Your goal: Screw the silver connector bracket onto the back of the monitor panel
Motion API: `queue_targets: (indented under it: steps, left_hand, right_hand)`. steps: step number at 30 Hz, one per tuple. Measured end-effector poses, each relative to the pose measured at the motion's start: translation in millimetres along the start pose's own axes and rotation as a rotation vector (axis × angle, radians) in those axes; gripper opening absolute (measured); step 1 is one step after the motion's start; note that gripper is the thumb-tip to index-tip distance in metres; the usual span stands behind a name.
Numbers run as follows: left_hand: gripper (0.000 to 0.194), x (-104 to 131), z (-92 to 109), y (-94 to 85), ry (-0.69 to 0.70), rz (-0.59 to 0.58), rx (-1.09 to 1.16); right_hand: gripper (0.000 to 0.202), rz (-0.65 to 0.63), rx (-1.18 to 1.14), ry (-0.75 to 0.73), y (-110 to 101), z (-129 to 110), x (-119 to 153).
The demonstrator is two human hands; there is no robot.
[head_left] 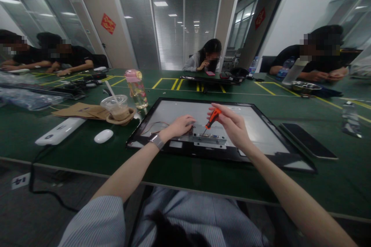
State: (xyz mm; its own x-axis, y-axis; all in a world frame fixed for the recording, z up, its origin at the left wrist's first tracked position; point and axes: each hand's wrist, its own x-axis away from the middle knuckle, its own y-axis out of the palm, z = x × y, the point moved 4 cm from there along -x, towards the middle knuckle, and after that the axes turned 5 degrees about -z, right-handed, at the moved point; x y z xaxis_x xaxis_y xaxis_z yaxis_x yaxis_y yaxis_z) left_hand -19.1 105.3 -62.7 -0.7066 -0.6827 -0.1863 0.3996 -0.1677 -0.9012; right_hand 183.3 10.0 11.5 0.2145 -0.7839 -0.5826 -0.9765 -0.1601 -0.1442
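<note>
A screwdriver [215,117] with an orange and black handle is held in my right hand [233,125], its fingers closed round the handle. The shaft slants down to the front face of a metal bracket [210,139] that has connector ports along it. At the bracket's left end, my left hand [182,125] has its fingers bent against the edge; the fingertips are partly hidden. Under both hands lies a flat display panel [171,110] with a black frame and a pale grey back. Thin wires [156,125] run across the panel left of my left hand.
Left of the panel are a plastic cup [114,104] in a cardboard holder, a pink-lidded bottle [136,90], a white oval case [103,136] and a white power strip [60,131]. A dark phone [308,141] lies at right. Several people sit across the green table [110,158].
</note>
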Motion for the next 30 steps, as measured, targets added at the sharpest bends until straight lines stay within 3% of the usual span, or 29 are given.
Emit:
queue_targets:
  steps: [3, 7, 13, 19, 23, 30]
  left_hand:
    - [0.034, -0.6, 0.6, -0.4, 0.008, 0.003, -0.008]
    - [0.034, -0.9, -1.2, 0.4, 0.02, -0.002, -0.01]
    - [0.035, -1.4, -5.1, 2.4, 0.013, -0.017, -0.009]
    - [0.035, -0.1, -0.2, -0.3, 0.018, 0.0, -0.011]
    - [0.034, 0.2, 2.7, -2.0, 0.005, 0.0, -0.007]
    - [0.035, 0.1, 2.9, -1.6, -0.007, -0.004, -0.014]
  right_hand:
    - [0.035, -0.019, 0.009, -0.018, 2.1, -6.6, 0.9]
    - [0.023, 0.048, 0.099, -0.056, 1.4, -14.4, 0.4]
    - [0.007, 0.076, -0.018, -0.023, -3.4, -4.7, -1.8]
    - [0.032, -0.035, -0.193, 0.112, 3.2, -1.5, -3.0]
    - [0.025, -0.041, -0.195, 0.062, 6.8, -3.6, -1.3]
    - [0.016, 0.008, -0.025, -0.051, -5.0, 0.9, -0.1]
